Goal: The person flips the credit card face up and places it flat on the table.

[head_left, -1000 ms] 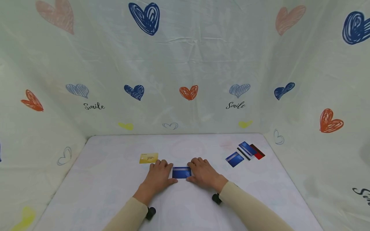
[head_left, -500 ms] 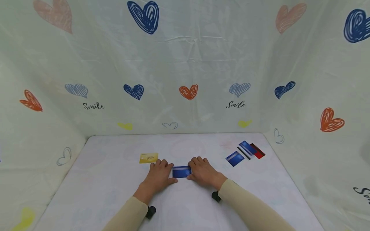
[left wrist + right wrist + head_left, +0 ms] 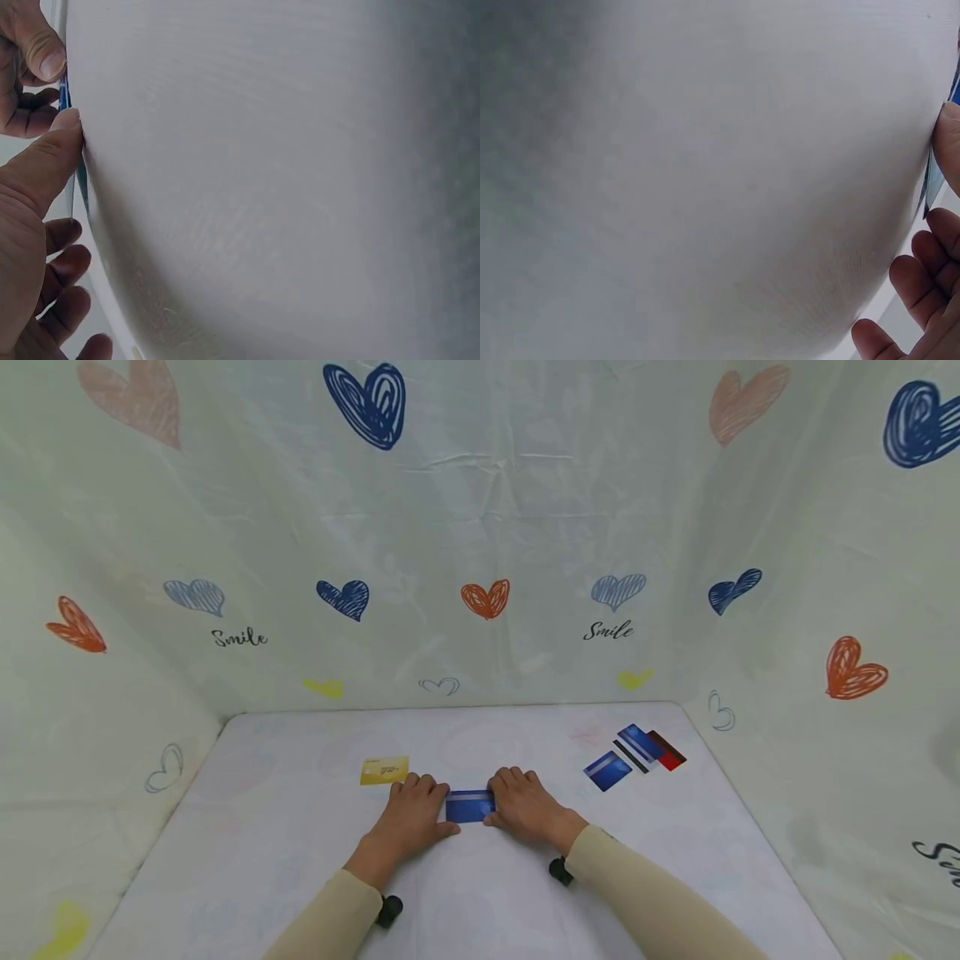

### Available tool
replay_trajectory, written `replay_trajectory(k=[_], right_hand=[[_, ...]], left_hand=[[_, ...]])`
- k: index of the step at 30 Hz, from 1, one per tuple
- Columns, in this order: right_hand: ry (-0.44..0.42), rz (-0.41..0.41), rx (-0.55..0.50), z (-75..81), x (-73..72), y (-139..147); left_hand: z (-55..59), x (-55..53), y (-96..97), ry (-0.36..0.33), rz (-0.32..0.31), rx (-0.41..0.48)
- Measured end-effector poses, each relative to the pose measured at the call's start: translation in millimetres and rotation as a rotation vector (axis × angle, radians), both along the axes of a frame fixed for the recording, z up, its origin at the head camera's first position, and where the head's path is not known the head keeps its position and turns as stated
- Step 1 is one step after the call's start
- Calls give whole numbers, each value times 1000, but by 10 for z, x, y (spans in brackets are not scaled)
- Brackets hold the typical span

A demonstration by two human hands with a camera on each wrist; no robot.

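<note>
A blue bank card (image 3: 468,807) with a pale stripe lies on the white tabletop between the two hands. At its left end, the left hand (image 3: 408,814) has its index finger by the upper corner and its thumb by the lower one. The right hand (image 3: 528,808) holds the right end between thumb and fingers, hiding that edge. Seen in the left wrist view, the left thumb (image 3: 56,146) is close to the thin blue card edge (image 3: 63,94), with the right hand (image 3: 26,64) beyond. Only part of the right hand (image 3: 937,255) shows in the right wrist view.
A yellow card (image 3: 384,770) lies just beyond the left hand. At the far right are a blue card (image 3: 607,771), a black-striped card (image 3: 632,757), and another blue card (image 3: 640,742) overlapping a red one (image 3: 670,752). A heart-printed curtain (image 3: 480,535) encloses the table.
The right thumb has moved slightly up against the card, and the card has shifted a little away from the person. The left hand stays almost where it was.
</note>
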State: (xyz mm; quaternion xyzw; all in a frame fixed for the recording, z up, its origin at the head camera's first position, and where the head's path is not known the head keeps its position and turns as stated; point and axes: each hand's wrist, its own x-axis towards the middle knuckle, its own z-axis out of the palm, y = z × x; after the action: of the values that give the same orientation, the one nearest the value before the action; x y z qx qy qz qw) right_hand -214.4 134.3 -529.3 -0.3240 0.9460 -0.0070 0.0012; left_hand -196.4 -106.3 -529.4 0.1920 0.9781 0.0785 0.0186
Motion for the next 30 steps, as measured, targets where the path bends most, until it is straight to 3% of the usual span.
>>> replay_trajectory(k=[16,30], right_hand=[[-1,15,-23,-14,15,40],[-14,42,-60,-6,10,66]], left_hand=[[86,54,2,104,-27,-23],[208,55,1,269,-158,68]])
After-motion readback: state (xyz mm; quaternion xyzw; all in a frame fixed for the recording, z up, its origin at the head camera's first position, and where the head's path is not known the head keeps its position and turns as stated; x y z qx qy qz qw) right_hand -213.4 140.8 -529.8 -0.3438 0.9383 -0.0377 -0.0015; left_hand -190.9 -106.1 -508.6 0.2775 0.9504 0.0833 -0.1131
